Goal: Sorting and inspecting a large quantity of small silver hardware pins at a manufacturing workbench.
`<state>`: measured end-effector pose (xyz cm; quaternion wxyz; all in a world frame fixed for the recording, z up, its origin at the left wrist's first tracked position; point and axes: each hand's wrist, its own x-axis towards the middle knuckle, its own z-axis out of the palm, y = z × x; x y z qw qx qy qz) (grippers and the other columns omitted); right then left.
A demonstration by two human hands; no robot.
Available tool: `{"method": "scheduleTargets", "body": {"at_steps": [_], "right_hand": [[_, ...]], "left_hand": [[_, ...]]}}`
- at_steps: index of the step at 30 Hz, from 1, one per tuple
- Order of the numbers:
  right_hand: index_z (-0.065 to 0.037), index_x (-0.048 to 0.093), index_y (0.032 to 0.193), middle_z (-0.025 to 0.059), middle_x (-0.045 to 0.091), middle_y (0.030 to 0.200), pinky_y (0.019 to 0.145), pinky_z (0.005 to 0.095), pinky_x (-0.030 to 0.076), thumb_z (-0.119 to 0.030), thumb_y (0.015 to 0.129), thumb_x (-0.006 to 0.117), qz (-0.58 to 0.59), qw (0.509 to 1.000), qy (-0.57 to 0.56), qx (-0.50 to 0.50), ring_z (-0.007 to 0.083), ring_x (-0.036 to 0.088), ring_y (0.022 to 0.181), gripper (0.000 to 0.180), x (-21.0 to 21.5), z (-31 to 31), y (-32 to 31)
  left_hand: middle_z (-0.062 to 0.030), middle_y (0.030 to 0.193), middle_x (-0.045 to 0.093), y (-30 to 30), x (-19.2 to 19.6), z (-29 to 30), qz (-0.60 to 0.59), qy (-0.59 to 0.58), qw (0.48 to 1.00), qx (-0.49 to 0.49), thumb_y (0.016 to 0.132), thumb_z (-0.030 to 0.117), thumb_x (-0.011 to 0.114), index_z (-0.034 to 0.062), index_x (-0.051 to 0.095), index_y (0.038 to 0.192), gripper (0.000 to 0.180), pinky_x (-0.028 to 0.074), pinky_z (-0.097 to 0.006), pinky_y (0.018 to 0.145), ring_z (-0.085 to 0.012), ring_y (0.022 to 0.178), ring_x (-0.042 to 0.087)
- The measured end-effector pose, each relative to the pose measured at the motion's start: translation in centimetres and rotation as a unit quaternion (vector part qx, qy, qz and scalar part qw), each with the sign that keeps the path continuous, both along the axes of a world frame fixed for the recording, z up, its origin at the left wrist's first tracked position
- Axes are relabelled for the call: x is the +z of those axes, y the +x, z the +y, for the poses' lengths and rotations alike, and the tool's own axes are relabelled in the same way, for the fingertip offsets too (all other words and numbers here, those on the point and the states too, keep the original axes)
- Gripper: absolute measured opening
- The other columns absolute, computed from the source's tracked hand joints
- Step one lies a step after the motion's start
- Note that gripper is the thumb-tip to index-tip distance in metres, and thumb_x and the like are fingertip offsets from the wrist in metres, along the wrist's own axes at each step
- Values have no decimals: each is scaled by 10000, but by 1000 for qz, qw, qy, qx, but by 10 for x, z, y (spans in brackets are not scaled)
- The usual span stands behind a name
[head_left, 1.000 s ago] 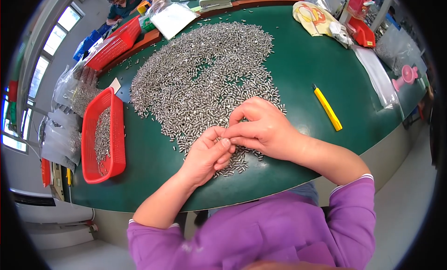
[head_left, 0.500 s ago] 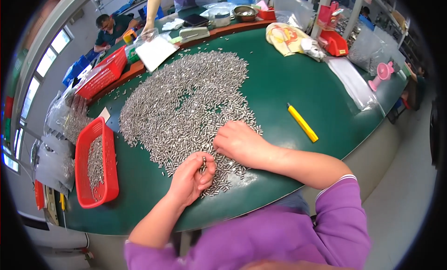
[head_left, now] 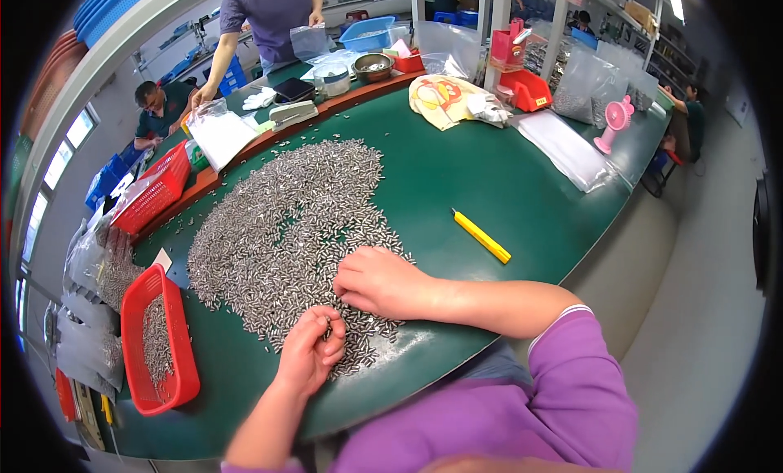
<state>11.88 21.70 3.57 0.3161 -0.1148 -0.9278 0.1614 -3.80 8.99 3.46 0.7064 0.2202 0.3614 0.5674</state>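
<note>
A broad heap of small silvery metal pins covers the left and middle of the green table. At its near edge my left hand is curled, palm turned inward, with its fingers closed around a few of the metal pins. Just right of it and slightly farther off, my right hand rests on the heap. Its fingers are bent down and pressed together among the pins. Whatever those fingertips pinch is hidden beneath the hand.
Left of the heap stands a red plastic basket with more pins inside. A yellow cutter knife lies to the right. Farther back are a printed cloth, plastic bags and a pink fan. A person reaches over white sheets.
The whole view has shifted, so table and hands appear lower and farther left. Both hands keep about the same pose at the heap. More of the standing person across the table shows.
</note>
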Motion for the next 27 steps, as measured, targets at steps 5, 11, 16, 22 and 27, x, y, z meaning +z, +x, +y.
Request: {"method": "scheduleTargets", "body": {"at_steps": [5,11,16,22,27], "right_hand": [[-104,580,846,42,564,863,772,348,421,-192,762,639,53,988,-118,82,238,532,863,135,16,-2,0],[-106,609,851,33,581,871,766,350,427,-125,718,667,69,985,-121,100,228,551,846,146,11,-3,-1],[-108,620,852,27,581,856,723,331,447,-87,699,667,63,994,-73,59,220,548,818,161,14,-4,-3],[-109,644,986,40,581,906,747,331,448,-76,739,625,35,980,-144,133,216,551,852,250,7,-3,-4],[-107,619,987,47,567,979,806,364,424,-129,733,630,-49,996,-72,14,239,517,945,255,-4,6,1]], "left_hand": [[-62,816,505,0,-3,1,18,23,1000,3,893,108,442,54,458,998,119,315,-192,450,-79,545,368],[-54,812,508,3,0,6,27,7,1000,-8,896,107,491,64,449,1000,120,308,-167,442,-55,537,367],[-54,813,512,-2,-2,4,31,2,999,-9,894,99,493,59,459,995,114,317,-169,437,-56,542,379],[-54,771,518,3,1,2,53,-15,998,-3,896,101,502,48,460,996,121,323,-181,427,-56,526,394],[-56,763,517,0,-1,3,30,17,999,-13,928,175,439,53,491,948,135,304,-190,418,-74,525,391]]}}
